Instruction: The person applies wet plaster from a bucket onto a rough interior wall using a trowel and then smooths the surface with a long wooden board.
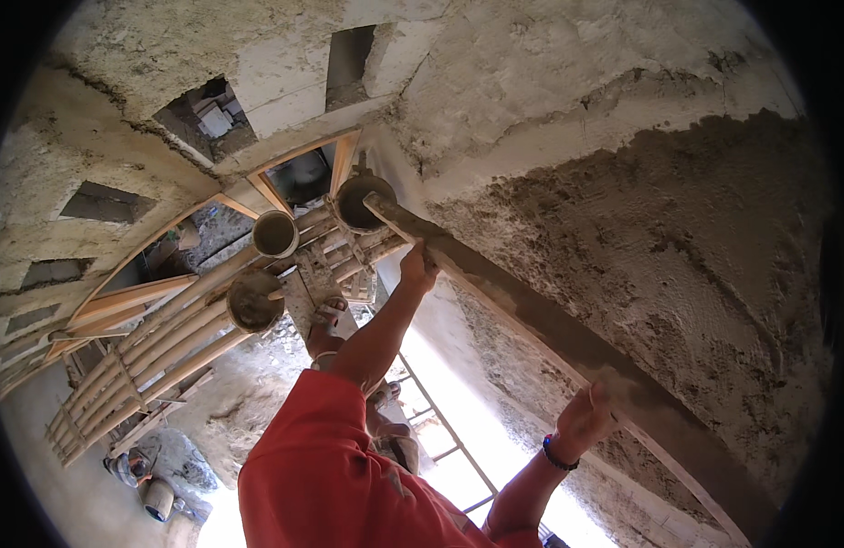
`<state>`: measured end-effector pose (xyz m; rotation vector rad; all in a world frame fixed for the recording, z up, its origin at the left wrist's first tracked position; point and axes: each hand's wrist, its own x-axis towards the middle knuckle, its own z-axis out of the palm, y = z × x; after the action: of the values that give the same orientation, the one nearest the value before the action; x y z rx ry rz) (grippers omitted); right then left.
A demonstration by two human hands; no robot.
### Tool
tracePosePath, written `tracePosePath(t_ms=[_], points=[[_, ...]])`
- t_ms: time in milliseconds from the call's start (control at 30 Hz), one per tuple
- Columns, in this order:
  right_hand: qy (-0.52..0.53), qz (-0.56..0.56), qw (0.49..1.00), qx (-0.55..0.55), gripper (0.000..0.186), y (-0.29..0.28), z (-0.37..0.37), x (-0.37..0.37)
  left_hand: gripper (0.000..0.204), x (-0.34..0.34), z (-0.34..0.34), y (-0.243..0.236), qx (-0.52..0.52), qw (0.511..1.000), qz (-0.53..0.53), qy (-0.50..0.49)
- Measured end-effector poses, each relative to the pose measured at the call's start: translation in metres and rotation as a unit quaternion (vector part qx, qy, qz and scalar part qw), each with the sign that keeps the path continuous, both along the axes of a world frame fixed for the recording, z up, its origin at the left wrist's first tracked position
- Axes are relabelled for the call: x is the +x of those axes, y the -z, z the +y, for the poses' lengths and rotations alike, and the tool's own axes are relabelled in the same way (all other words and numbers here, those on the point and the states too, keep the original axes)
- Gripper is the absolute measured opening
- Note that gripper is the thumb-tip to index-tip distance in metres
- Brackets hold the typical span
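Note:
A long straight wooden board (532, 306), smeared with grey mortar, runs slantwise along the wall on my right. Its narrow end reaches over a mortar bucket. My left hand (420, 267) is closed round the lower edge near that end. Farther along the board, my right hand (586, 418), with a dark beaded bracelet at the wrist, grips the same edge; its fingers are partly blurred. Behind the board the wall carries dark, wet, rough mortar (641, 228), with paler, drier plaster (568, 82) above it.
I stand on a plank (299, 301) over a scaffold of lashed poles (166, 352). Beside my feet are a bucket (363, 205), a second bucket (276, 235) and a mortar pan (255, 301). A ladder (445, 429) leans below. The left wall has square openings (107, 203).

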<state>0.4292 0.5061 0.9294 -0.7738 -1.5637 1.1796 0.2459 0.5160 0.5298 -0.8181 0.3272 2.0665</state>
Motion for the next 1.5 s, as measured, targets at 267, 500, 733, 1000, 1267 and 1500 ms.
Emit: tracePosePath(t_ms=[267,500,733,1000,1267,1500], points=[[-0.067,-0.105,0.992,0.025,0.032,0.089,-0.005,-0.198,0.028,-0.146,-0.010,0.054,-0.119,0.985,-0.122,0.024],[0.027,-0.080,0.995,-0.059,0.047,0.041,-0.017,-0.086,0.017,-0.041,0.005,0.040,-0.064,0.976,-0.194,0.071],[0.127,0.096,0.984,-0.076,0.054,-0.026,0.004,0.138,0.038,0.021,-0.013,-0.010,-0.046,0.989,-0.079,0.119],[0.318,0.111,0.932,-0.135,0.043,0.019,0.019,0.404,0.043,0.095,0.027,-0.168,0.031,0.957,0.221,0.186],[0.407,-0.370,0.826,0.124,0.047,0.060,0.071,0.482,0.059,0.146,0.133,-0.308,-0.017,0.899,0.370,0.235],[0.396,-0.115,0.911,0.009,0.058,0.060,0.100,0.493,0.062,0.165,0.147,-0.352,0.010,0.889,0.412,0.200]])
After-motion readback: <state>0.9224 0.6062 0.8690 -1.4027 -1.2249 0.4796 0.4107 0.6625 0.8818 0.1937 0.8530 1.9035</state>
